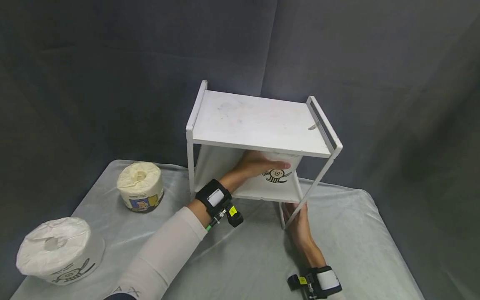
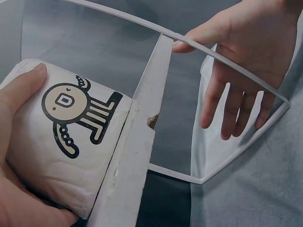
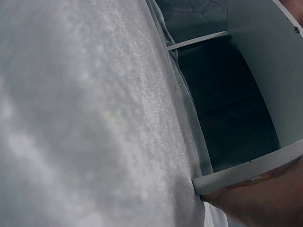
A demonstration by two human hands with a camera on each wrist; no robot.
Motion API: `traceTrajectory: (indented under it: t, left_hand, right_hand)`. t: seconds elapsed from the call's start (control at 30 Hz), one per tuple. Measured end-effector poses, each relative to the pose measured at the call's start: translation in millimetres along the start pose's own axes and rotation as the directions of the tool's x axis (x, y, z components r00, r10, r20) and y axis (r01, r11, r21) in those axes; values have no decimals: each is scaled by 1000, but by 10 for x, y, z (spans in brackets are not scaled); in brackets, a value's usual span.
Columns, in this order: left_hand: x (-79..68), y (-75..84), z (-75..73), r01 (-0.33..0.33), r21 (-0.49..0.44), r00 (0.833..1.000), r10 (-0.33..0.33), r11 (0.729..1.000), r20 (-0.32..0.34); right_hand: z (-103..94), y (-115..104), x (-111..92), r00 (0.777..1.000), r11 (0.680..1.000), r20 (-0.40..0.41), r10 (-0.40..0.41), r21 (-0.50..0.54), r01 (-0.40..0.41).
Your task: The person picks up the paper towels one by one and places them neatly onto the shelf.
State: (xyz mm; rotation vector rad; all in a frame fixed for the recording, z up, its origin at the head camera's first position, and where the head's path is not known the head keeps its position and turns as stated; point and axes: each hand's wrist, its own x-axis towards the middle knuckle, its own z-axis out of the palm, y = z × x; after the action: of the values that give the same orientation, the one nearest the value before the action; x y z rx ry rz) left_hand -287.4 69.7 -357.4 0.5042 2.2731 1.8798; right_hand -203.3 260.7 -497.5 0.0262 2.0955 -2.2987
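1. gripping a white wrapped roll [image 2: 61,151] with the left hand [image 1: 255,164], fingers and thumb spread round its side.
2. roll sits inside the white rack [image 1: 258,121], between top board and lower board; can't tell if it's fully resting on the lower one.
3. print on that roll: black-outlined cartoon figure, cream round head, d-like mark in the middle; no readable brand.
4. right hand [image 2: 251,71] is low at the rack's right side, by the leg frame; fingers straight and loose, not wrapped round anything, thumb at the rail.
5. big roll [image 1: 56,250] at the table's near left, similar cartoon on its side, small text above it too tiny to read.
6. small cream roll [image 1: 140,187] behind it, left of the rack; blue and yellow picture label, text unreadable.
7. left sleeve [image 1: 165,250] shows letters "a x" near the bottom edge, rest cut off.
8. both wrist straps [image 1: 215,198] carry a white label, no writing legible, plus a yellow patch on the camera.
9. rack stands on a grey cloth [image 1: 247,258]; dark scuff on the top board, chip on a board edge.
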Motion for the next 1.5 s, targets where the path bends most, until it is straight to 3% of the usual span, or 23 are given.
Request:
traceTrajectory:
  t: [0.3,0.8,1.1,1.23,1.5]
  left_hand:
    - [25,-29,10,32,16,999,-32,999,6]
    - [57,-5,25,-42,-12,999,42,999,22]
    - [37,-15,5,-95,-22,995,94,995,-15]
    - [-22,-8,-18,-87,-25,996,86,996,-34]
    - [-173,65,-25,-51,74,992,59,996,-109]
  right_hand:
    - [15,48,-9,1000,1000,17,6,8,-6]
    - [-2,24,38,1000,998,3,-14,60,14]
    - [-13,3,47,1000,999,7,-13,44,12]
    - [-20,-5,35,1000,999,3,-19,42,19]
    - [-52,-11,7,1000,999,15,-11,50,10]
